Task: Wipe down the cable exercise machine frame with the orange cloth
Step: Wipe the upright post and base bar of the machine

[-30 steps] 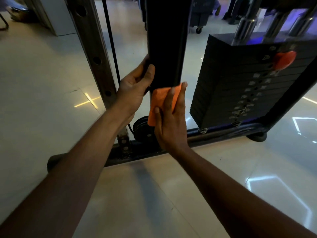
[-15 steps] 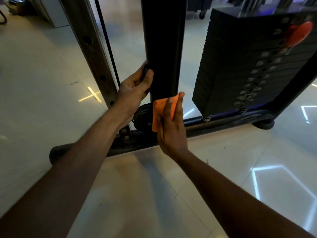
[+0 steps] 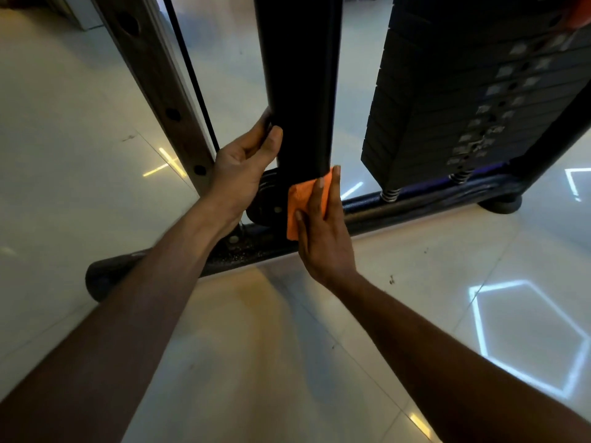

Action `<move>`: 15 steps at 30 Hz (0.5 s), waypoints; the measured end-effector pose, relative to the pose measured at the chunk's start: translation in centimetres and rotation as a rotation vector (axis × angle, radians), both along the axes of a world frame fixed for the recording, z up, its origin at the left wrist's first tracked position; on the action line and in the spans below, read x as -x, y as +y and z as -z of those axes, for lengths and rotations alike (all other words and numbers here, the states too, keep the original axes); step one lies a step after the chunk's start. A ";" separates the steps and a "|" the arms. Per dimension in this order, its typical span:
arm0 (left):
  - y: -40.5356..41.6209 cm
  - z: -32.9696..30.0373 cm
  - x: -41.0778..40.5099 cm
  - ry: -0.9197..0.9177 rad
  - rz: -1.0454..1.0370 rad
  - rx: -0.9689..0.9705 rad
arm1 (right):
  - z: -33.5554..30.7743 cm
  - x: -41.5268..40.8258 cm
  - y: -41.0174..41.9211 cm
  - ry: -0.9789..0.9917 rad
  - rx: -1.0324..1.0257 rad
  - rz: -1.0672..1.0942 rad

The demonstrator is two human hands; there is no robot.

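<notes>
Since 1 second ago we have slid the orange cloth (image 3: 303, 203) down the black upright (image 3: 297, 84) to its foot, just above the base rail (image 3: 431, 199). Our right hand (image 3: 323, 231) presses it flat, fingers straight and together. Our left hand (image 3: 243, 164) still grips the upright's left edge, fingers curled. We judge this post nearly done; the rail likely comes next.

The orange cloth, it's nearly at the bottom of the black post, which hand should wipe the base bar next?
Right. The right hand already presses the orange cloth to the black post, just above the base bar. The left hand only grips the post's edge.
</notes>
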State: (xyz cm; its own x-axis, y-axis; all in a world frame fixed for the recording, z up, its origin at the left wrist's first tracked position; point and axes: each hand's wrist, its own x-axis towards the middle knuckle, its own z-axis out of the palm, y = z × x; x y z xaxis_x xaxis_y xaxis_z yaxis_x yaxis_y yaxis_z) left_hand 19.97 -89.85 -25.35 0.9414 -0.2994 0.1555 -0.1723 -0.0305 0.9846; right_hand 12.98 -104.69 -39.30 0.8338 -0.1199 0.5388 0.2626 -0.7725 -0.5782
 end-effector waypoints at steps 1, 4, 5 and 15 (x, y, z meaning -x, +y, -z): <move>-0.1 0.2 0.1 0.002 -0.004 -0.006 | 0.3 0.1 0.0 0.010 -0.005 -0.002; 0.0 0.8 0.5 0.017 0.000 -0.016 | -0.8 -0.5 0.5 -0.031 -0.046 -0.001; 0.1 1.0 0.5 0.023 0.004 -0.015 | -1.5 -0.8 0.7 -0.052 -0.075 0.005; 0.9 3.4 0.9 0.025 0.022 -0.021 | 3.2 0.6 -0.5 0.027 0.060 0.001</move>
